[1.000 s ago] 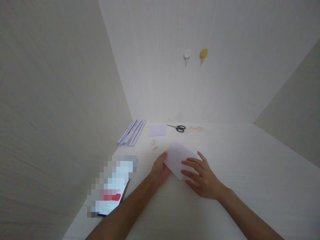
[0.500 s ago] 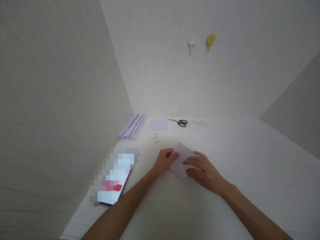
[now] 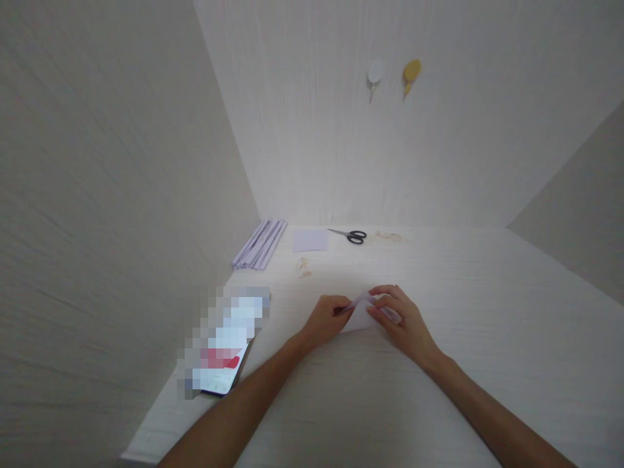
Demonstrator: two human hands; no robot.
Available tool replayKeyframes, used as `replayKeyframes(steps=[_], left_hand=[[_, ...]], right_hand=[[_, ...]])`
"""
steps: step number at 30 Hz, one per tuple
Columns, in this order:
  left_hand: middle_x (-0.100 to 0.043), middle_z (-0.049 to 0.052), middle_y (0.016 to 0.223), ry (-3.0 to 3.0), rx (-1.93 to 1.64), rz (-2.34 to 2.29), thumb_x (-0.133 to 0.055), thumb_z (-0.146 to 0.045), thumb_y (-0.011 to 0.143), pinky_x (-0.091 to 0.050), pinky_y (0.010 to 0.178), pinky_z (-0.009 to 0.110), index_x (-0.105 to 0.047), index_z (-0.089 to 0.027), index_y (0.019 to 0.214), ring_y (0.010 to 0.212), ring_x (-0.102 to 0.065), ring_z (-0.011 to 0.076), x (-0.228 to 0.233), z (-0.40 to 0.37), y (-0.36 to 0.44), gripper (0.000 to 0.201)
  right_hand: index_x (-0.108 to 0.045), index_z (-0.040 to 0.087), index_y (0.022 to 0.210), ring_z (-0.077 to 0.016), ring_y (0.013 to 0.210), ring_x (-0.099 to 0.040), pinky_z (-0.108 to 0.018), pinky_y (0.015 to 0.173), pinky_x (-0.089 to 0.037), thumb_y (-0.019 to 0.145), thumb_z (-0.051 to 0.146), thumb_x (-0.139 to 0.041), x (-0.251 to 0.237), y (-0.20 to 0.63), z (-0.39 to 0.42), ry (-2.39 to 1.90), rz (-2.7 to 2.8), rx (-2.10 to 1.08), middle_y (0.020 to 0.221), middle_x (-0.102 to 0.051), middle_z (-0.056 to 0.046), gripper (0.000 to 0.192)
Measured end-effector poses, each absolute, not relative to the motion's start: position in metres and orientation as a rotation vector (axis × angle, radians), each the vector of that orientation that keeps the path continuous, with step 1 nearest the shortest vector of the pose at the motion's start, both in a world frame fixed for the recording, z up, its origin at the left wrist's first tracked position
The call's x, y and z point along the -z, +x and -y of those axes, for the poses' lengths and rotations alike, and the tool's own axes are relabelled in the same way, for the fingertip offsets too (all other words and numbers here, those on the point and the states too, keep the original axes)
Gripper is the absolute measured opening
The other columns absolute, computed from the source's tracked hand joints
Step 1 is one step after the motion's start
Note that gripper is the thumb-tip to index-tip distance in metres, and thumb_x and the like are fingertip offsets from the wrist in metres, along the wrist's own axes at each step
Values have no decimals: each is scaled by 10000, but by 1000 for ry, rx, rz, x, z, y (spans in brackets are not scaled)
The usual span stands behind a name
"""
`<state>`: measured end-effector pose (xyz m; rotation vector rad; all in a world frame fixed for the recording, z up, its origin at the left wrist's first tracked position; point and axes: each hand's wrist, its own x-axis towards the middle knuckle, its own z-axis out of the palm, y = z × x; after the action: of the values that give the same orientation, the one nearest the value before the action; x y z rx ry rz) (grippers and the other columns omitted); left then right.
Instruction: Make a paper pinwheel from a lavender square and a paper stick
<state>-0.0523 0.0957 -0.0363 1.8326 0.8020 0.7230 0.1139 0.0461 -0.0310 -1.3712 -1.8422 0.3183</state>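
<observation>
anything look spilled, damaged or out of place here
Nothing looks spilled or damaged. The paper in the left hand and right hand is bent, probably just from handling. One oddity: blocky pixels cover much of the phone at left, hiding part of its screen. Small pale pieces in front of the flat sheet lie loosely jumbled.

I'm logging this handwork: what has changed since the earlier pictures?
The paper, earlier nearly flat, is now bent between the left hand and right hand, which have drawn closer together; both hold it. Scissors, phone and pale strips stayed put.
</observation>
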Motion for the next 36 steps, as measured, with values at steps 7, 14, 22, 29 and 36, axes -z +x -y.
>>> replayKeyframes(steps=[7, 14, 22, 29, 36], left_hand=[[-405, -22, 514, 1905, -739, -791, -449, -303, 744, -278, 490, 203, -469, -131, 503, 531, -370, 81, 39, -98, -54, 297], [-459, 2, 559, 1921, -742, -805, -423, -336, 773, -326, 530, 209, -532, -126, 554, 580, -429, 100, 42, -100, -53, 322], [-503, -1, 601, 1833, -711, -827, -382, -368, 796, -351, 551, 207, -567, -122, 644, 598, -444, 100, 33, -96, -55, 343], [-619, 30, 732, 1704, -760, -839, -480, -382, 746, -391, 593, 212, -636, -111, 836, 642, -522, 118, 29, -90, -55, 325], [-658, 51, 800, 1744, -747, -864, -497, -371, 740, -421, 632, 223, -650, -117, 871, 692, -565, 138, 31, -89, -55, 324]], right_hand=[[-563, 186, 645, -169, 764, -559, -298, 711, -430, 736, 328, -536, 33, 110, -50, -1391, 1617, -628, 773, -606, -44, 171], [-622, 175, 660, -184, 690, -579, -315, 667, -432, 698, 350, -554, 28, 108, -48, -1528, 1463, -635, 700, -647, -45, 192], [-637, 177, 652, -184, 677, -586, -323, 677, -433, 706, 345, -541, 25, 106, -48, -1568, 1438, -599, 689, -658, -44, 201], [-646, 172, 657, -193, 681, -597, -307, 646, -441, 713, 347, -540, 25, 106, -46, -1605, 1408, -583, 698, -664, -51, 212], [-649, 161, 662, -181, 669, -598, -285, 644, -436, 718, 350, -536, 21, 104, -46, -1609, 1397, -595, 686, -667, -45, 227]])
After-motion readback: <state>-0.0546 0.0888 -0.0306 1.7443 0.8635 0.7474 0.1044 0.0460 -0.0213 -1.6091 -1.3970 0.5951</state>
